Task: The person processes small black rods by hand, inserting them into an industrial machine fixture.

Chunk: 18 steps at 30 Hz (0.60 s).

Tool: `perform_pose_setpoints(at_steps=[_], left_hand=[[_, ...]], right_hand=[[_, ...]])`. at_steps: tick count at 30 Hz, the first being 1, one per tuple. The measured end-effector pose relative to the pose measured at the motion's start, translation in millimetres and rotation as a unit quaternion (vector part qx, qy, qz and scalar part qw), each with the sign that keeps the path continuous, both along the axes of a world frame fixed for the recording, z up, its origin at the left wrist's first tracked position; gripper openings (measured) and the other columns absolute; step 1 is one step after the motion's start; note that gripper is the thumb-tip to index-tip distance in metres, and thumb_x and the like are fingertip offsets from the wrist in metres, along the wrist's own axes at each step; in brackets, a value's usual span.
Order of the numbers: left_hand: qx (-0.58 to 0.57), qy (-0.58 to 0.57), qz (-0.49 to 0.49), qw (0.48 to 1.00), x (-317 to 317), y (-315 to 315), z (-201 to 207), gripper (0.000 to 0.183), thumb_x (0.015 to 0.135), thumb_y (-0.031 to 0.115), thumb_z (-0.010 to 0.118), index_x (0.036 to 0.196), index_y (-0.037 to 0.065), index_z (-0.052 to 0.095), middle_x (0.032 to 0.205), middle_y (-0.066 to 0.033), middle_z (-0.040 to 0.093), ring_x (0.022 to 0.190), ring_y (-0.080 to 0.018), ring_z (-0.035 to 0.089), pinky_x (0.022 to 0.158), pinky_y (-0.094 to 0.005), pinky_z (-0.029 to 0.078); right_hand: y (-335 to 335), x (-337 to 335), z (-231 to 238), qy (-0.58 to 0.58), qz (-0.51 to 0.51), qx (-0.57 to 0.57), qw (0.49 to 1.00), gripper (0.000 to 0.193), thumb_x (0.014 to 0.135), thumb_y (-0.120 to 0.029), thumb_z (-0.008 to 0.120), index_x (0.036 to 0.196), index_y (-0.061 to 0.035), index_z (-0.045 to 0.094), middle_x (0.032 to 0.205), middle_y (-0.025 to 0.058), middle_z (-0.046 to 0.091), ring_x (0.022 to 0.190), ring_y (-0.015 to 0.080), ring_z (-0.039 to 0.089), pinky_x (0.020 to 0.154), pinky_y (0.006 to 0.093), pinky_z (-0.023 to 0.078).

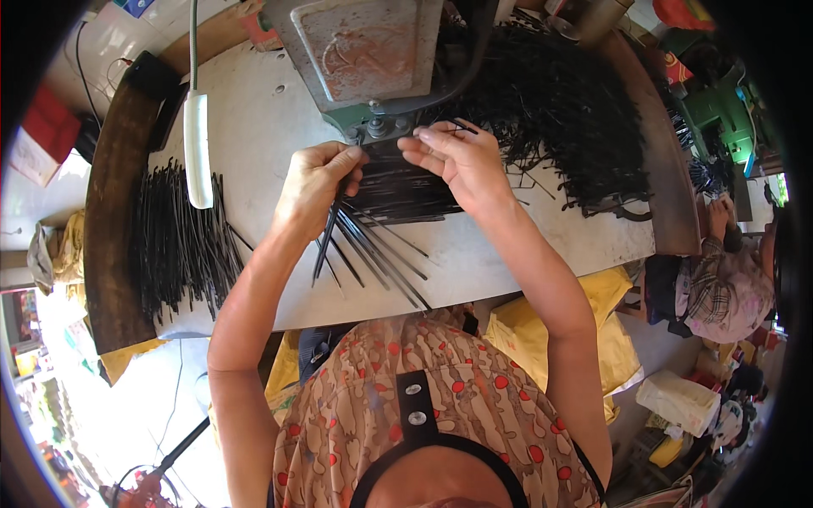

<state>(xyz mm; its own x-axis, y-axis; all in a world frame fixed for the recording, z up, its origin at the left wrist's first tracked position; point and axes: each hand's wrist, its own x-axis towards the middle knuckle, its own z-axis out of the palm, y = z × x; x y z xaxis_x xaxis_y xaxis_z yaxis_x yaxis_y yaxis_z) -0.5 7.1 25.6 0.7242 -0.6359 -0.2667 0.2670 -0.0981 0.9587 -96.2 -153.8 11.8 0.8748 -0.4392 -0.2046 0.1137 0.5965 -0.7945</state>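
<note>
My left hand point(320, 182) is closed around a bundle of thin black strips point(373, 245), whose free ends fan out toward the table's near edge. My right hand point(457, 161) is just right of the machine's foot, thumb and forefinger together, with a short length of black strip point(464, 127) showing at the forefinger. Between and below my hands lies a flat row of black strips point(402, 190). Right at my fingertips is the lower end of a worn grey-green machine point(364, 59) with bolts point(377, 127); the strip ends there are hidden.
A large tangled heap of black strips point(559, 110) covers the table's right side. More strips point(182, 241) lie at the left, beneath a hanging white lamp point(197, 152). Wooden borders point(118, 212) flank the pale tabletop point(254, 118). At far right, another person point(728, 279) works.
</note>
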Motion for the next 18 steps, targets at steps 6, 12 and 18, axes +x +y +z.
perform_pose_setpoints(at_steps=[6, 12, 18], left_hand=[[0.202, -0.232, 0.011, 0.951, 4, -9, 2, 0.017, 0.077, 0.015, 0.060, 0.086, 0.000, 0.060, 0.059, -0.0102, 0.056, 0.051, -0.0169, 0.057, 0.051, -0.0277, 0.045], [0.194, -0.536, 0.041, 0.821, 33, 6, -16, 0.024, 0.075, 0.014, 0.057, 0.097, 0.006, 0.061, 0.076, -0.0171, 0.058, 0.067, -0.0356, 0.057, 0.063, -0.0379, 0.044], [0.213, -0.400, 0.024, 0.891, 25, 15, -3, 0.026, 0.075, 0.009, 0.058, 0.101, 0.006, 0.061, 0.076, -0.0186, 0.060, 0.064, -0.0231, 0.060, 0.062, -0.0307, 0.045]], right_hand=[[-4, 16, -8, -0.005, -0.031, 0.028, 0.999, 0.008, 0.078, 0.002, 0.054, 0.082, 0.0066, 0.049, 0.086, 0.0177, 0.056, 0.086, 0.0304, 0.059, 0.078, 0.0383, 0.051], [-6, 22, -10, -0.012, -0.023, 0.003, 1.000, 0.007, 0.081, -0.001, 0.053, 0.085, 0.0053, 0.053, 0.090, 0.0180, 0.058, 0.091, 0.0324, 0.058, 0.082, 0.0412, 0.049], [-6, 22, -12, -0.017, -0.030, -0.004, 0.999, 0.008, 0.081, -0.001, 0.053, 0.086, 0.0056, 0.053, 0.089, 0.0173, 0.058, 0.091, 0.0322, 0.058, 0.082, 0.0409, 0.049]])
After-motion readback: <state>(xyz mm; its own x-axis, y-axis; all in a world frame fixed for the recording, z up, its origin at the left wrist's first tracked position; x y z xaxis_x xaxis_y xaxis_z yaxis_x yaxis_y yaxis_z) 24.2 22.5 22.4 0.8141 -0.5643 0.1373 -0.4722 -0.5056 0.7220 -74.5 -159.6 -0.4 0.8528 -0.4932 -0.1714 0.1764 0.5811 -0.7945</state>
